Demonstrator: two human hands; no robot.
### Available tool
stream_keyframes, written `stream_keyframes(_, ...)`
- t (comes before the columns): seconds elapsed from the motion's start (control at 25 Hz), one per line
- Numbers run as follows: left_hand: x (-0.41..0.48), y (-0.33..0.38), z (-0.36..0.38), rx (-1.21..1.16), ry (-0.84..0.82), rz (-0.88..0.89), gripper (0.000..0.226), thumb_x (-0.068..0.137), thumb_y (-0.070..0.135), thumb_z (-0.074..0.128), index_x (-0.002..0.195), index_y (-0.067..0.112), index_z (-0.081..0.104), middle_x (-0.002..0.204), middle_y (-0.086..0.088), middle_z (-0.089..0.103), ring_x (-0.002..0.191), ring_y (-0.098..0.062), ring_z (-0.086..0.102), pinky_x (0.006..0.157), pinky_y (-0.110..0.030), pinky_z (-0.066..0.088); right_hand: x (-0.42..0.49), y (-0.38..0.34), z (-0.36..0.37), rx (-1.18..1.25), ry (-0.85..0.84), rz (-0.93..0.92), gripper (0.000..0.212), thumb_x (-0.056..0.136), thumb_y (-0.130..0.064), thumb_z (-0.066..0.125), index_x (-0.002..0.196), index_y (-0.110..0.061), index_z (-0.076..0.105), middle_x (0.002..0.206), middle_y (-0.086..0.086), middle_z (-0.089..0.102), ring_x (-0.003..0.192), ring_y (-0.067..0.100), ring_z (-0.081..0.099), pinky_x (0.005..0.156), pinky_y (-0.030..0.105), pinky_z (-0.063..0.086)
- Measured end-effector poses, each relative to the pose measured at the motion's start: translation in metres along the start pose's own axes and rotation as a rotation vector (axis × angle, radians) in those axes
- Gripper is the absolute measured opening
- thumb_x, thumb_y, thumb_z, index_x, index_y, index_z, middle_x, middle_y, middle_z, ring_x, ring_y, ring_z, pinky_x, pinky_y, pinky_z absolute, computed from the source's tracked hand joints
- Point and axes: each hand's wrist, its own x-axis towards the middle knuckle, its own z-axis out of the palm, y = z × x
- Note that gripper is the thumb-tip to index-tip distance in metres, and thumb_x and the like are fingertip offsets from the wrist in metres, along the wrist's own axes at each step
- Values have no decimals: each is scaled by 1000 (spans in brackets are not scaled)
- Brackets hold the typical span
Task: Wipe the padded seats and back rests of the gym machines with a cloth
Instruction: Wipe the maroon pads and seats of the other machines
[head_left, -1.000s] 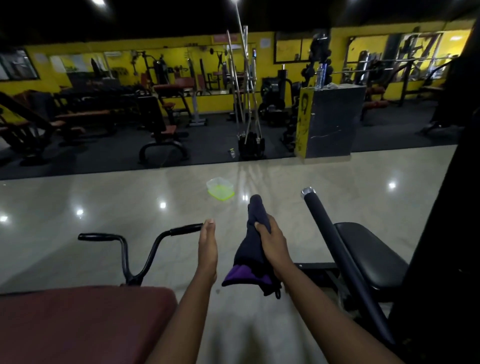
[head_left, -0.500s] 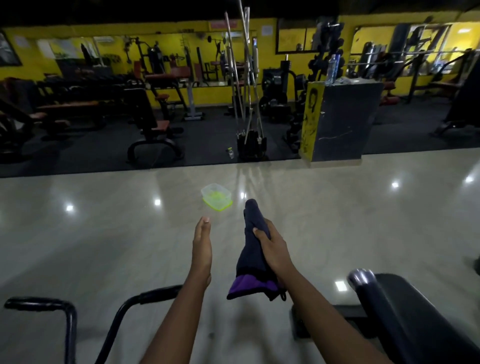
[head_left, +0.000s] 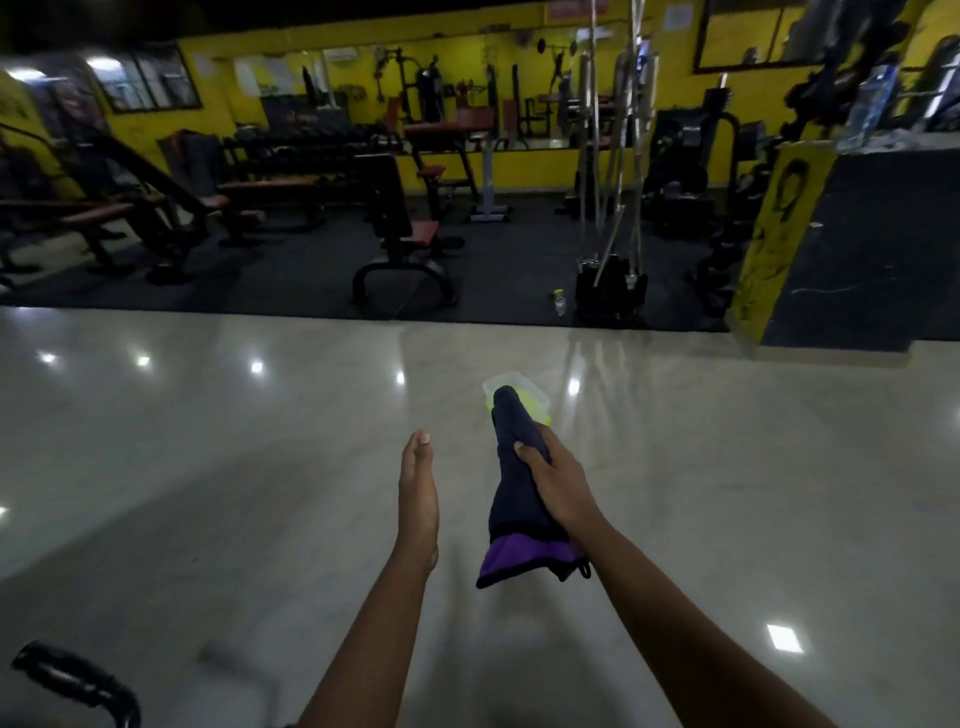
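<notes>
Right hand (head_left: 558, 480) grips the dark cloth (head_left: 519, 499), left hand (head_left: 417, 493) flat, empty. Nearby seats have dropped from view; person now faces benches (head_left: 410, 228) at 12 o'clock, between machines, no wiping.

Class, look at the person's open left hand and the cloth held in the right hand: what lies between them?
Nothing: in the head view only bare glossy floor shows between left hand and cloth.

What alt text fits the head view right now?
The right hand grips a dark cloth over a glossy floor, the left hand open and empty beside it. A small container lies ahead; gym machines stand beyond.
</notes>
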Motion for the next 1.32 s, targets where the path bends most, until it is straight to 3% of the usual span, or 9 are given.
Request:
stream_keyframes(0.24, 129, 14, 2, -67, 213, 10, 52, 99, 41, 32, 147, 22, 29, 152, 3, 33, 139, -12, 29, 110, -28, 20, 165, -6, 39, -38, -182, -42, 34, 96, -19, 47, 130, -19, 48, 113, -5, 56, 107, 17, 54, 87, 24, 39)
stream_keyframes(0.56, 281, 23, -65, -137, 508, 58, 53, 99, 39, 32, 148, 22, 23, 154, 3, 28, 141, -12, 26, 109, -27, 19, 332, -12, 172, -50, -493, -56, 37, 97, -22, 45, 135, -18, 44, 117, 0, 54, 104, 16, 51, 83, 25, 39)
stream_keyframes(0.72, 377, 42, -136, -152, 667, 81, 53, 99, 39, 33, 148, 23, 23, 153, 2, 29, 140, -14, 27, 110, -29, 20, 420, -31, 277, -34, -617, -72, 37, 98, -21, 44, 135, -16, 43, 114, -1, 52, 100, 13, 49, 78, 20, 41)
stream_keyframes(0.92, 497, 80, -236, -132, 804, 96, 52, 99, 39, 32, 148, 22, 26, 153, 2, 31, 140, -14, 28, 112, -31, 19, 520, -63, 418, -60, -736, -129, 38, 98, -23, 43, 136, -17, 41, 119, 2, 53, 100, 14, 48, 83, 25, 39)
stream_keyframes(1.2, 620, 103, -363, -178, 976, 131, 52, 99, 39, 35, 148, 24, 24, 152, 1, 32, 140, -17, 29, 106, -29, 21, 614, -102, 603, 6, -882, -223, 33, 97, -20, 47, 130, -15, 48, 105, -5, 53, 99, 14, 51, 67, 14, 38)
stream_keyframes(1.32, 691, 113, -436, -156, 1090, 175, 52, 98, 40, 35, 147, 23, 26, 152, 0, 33, 139, -17, 30, 112, -35, 21, 668, -118, 704, 33, -995, -249, 32, 97, -22, 47, 129, -17, 49, 106, -6, 54, 97, 11, 51, 75, 17, 39)
